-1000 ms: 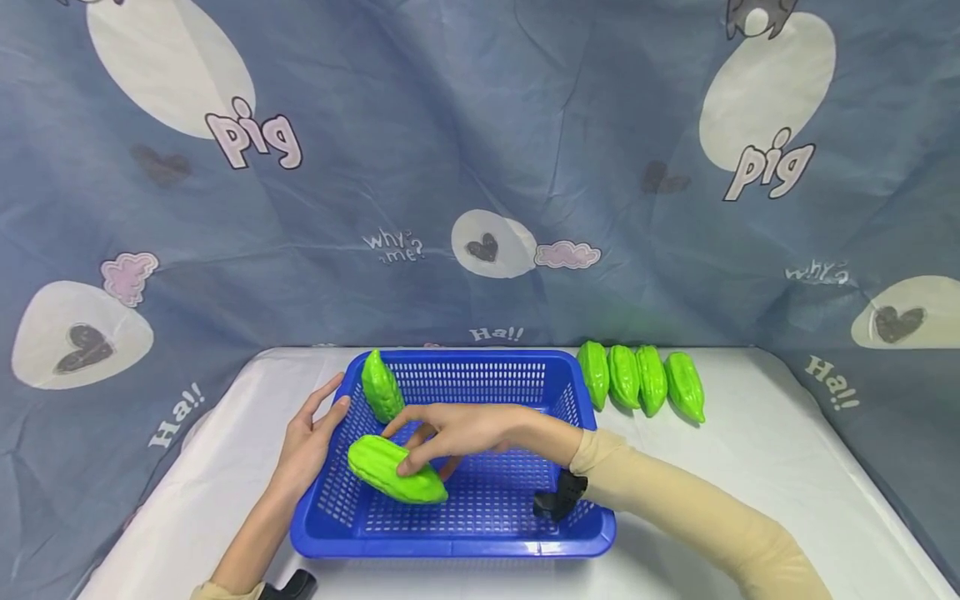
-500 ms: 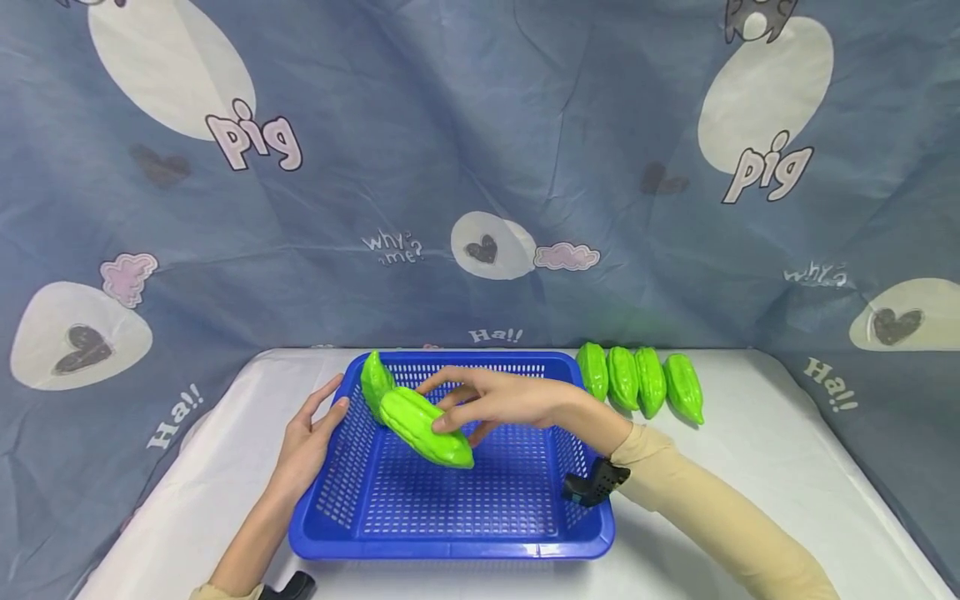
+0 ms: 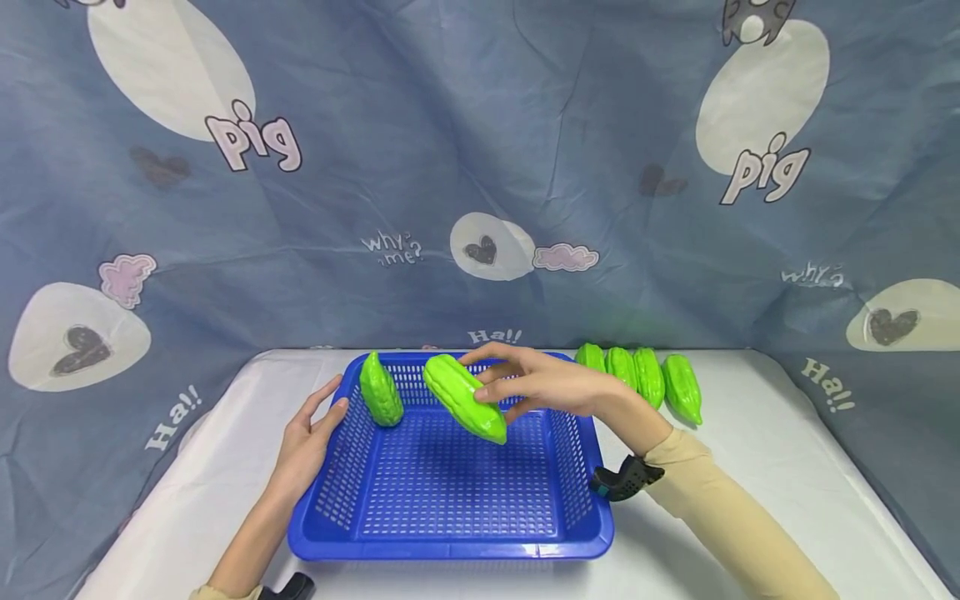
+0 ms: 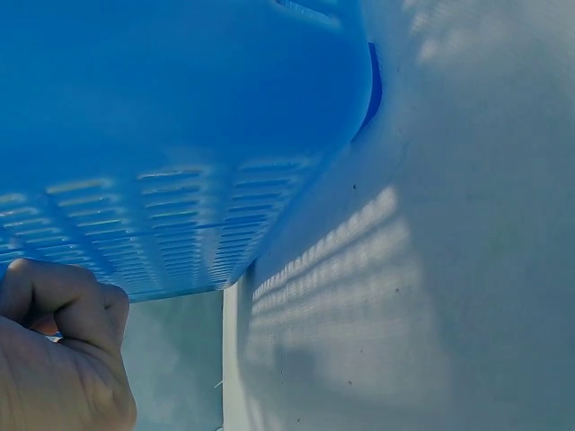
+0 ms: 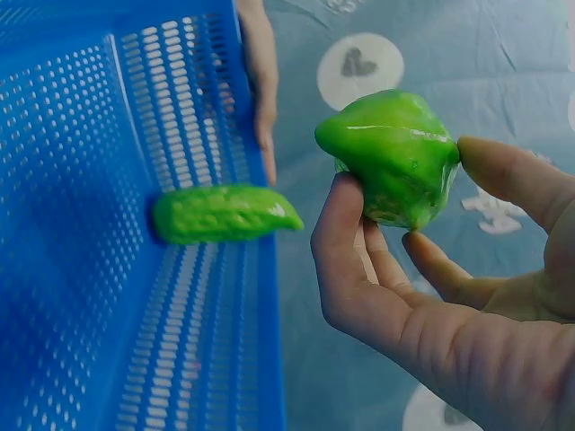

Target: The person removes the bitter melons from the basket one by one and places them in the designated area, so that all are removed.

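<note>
My right hand pinches a bright green bitter melon between thumb and fingertips, above the back part of a blue perforated plastic basket. In the right wrist view the held melon appears end-on, its tip toward the camera. A second bitter melon leans upright in the basket's back left corner. My left hand grips the basket's left rim; the left wrist view shows its curled fingers against the outer wall, their tips hidden.
Several more bitter melons stand in a row at the back right of the white-covered table, partly behind my right forearm. A blue-grey patterned cloth hangs behind the table. A black wrist device sits on my right wrist.
My right hand has lifted the bitter melon from low over the basket's left side, carrying it back and to the right. The left hand and the basket have stayed in place.
</note>
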Motion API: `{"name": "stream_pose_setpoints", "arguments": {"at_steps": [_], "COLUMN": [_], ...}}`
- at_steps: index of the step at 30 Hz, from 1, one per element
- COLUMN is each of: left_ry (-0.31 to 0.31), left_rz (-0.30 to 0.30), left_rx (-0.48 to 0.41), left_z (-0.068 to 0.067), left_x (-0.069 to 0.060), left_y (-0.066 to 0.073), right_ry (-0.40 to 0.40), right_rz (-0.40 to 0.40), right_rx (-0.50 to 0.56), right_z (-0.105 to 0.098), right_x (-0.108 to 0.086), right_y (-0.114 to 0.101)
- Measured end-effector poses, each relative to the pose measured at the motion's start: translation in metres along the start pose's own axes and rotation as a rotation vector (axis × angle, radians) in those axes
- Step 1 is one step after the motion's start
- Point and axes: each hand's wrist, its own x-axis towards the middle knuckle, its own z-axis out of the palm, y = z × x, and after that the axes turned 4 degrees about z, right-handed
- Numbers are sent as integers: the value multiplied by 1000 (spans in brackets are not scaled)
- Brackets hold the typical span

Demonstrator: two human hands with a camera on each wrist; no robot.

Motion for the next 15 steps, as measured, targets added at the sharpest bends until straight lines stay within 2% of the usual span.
{"name": "stream_pose_setpoints", "arguments": {"at_steps": [7,15], "left_ry": [-2,-1], "left_rz": [-1,-4], "left_rx": [-5,4], "left_z": [0,0], "left_x": [0,0], "left_y": [-2,0], "right_ry": [73,120], "right_rz": [-4,-20], "right_rx": [27,70], "right_z": [-21,-40], "right_x": [-17,-36], "right_y": [11,25]}}
